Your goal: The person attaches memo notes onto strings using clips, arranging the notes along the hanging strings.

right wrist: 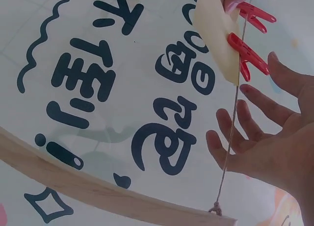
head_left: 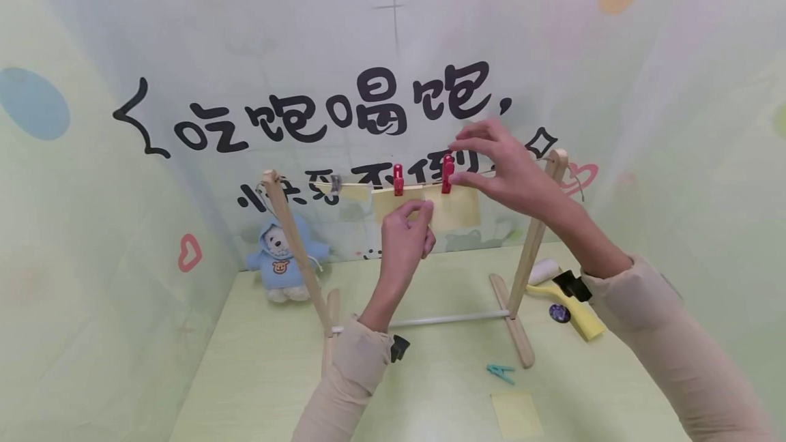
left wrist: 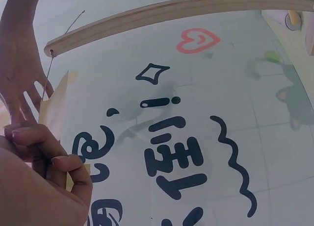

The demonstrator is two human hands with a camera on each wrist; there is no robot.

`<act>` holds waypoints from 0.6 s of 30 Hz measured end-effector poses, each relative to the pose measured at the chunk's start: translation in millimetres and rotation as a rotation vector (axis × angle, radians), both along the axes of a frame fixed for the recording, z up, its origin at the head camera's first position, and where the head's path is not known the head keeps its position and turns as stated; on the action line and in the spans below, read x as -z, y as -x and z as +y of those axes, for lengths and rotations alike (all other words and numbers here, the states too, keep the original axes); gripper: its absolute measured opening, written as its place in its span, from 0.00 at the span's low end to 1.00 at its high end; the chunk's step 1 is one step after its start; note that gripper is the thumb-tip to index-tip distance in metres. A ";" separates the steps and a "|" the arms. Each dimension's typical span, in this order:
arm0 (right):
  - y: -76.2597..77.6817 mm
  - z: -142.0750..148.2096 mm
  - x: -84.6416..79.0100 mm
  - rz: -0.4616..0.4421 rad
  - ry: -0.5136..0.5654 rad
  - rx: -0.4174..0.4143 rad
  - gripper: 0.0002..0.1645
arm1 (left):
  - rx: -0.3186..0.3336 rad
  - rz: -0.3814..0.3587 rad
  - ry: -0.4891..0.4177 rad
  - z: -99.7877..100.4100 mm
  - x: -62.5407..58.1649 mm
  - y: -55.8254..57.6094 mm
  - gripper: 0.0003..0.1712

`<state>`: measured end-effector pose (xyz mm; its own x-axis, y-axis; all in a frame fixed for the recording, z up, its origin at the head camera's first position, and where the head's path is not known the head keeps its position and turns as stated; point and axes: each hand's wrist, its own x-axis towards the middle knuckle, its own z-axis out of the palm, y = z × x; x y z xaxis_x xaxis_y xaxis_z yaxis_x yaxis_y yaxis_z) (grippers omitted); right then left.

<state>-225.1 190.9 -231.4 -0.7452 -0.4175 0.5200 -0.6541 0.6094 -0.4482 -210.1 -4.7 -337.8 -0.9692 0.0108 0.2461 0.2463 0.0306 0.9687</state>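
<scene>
A string [right wrist: 230,138] runs between two wooden posts, and pale yellow paper notes hang from it. One red clothespin [head_left: 398,180] clips the middle note [head_left: 385,202]; another red clothespin [right wrist: 248,57] clips the right note [head_left: 460,209]. My left hand [head_left: 405,234] pinches yellow paper with thumb and forefinger where these two notes meet; its other fingers are curled. Which note it grips, I cannot tell. Beside the right clothespin is my right hand [head_left: 510,172], fingers spread and apart from the pin in the right wrist view [right wrist: 279,123].
Farther left, a grey clip [head_left: 336,184] is on the string. A plush bear in blue [head_left: 285,264] sits behind the left post [head_left: 297,251]. Near the right post [head_left: 534,244] lie a yellow-handled roller [head_left: 580,316] and a dark round piece [head_left: 559,313]. A teal clothespin [head_left: 501,372] and loose note [head_left: 517,415] lie in front.
</scene>
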 end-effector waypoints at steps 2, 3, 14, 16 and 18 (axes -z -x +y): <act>-4.6 6.3 1.6 0.016 0.022 0.011 0.28 | 0.001 0.002 0.001 0.0 1.9 0.6 0.17; -7.9 10.1 2.6 0.033 0.043 0.021 0.27 | 0.002 0.002 0.001 0.0 2.7 0.7 0.17; -60.1 55.7 34.9 0.278 0.284 0.138 0.23 | 0.033 -0.058 -0.011 4.6 14.6 0.8 0.17; -67.0 64.2 44.9 0.287 0.276 0.136 0.25 | 0.048 -0.058 -0.011 5.6 17.9 1.0 0.17; -72.3 72.8 59.1 0.293 0.269 0.119 0.24 | 0.072 -0.055 -0.007 6.4 21.4 0.8 0.16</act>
